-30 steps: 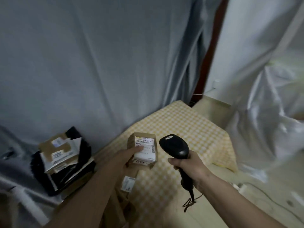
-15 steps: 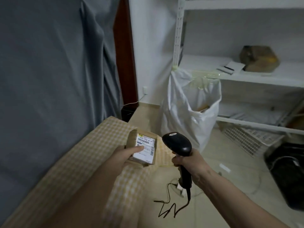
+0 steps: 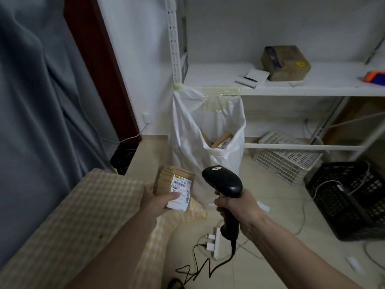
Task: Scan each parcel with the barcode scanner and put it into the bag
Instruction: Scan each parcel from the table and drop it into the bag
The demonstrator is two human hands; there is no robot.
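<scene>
Since the earlier frames the view has been swung away from the parcel pile and the grey curtain [image 3: 41,101] toward the white bag [image 3: 187,138], which is now seen ahead, taped open to the white shelf [image 3: 291,88]. A small brown parcel [image 3: 166,182] is gripped in the left hand [image 3: 155,200], the thumb pressed on its white label (barcodes facing up), and is held above the corner of the checked cloth [image 3: 83,205], short of the bag. The black barcode scanner [image 3: 224,181] is clasped by its handle in the right hand [image 3: 239,207], fingers wrapped closed, its head just beside the parcel. Other parcels [image 3: 220,140] can be seen inside the bag.
</scene>
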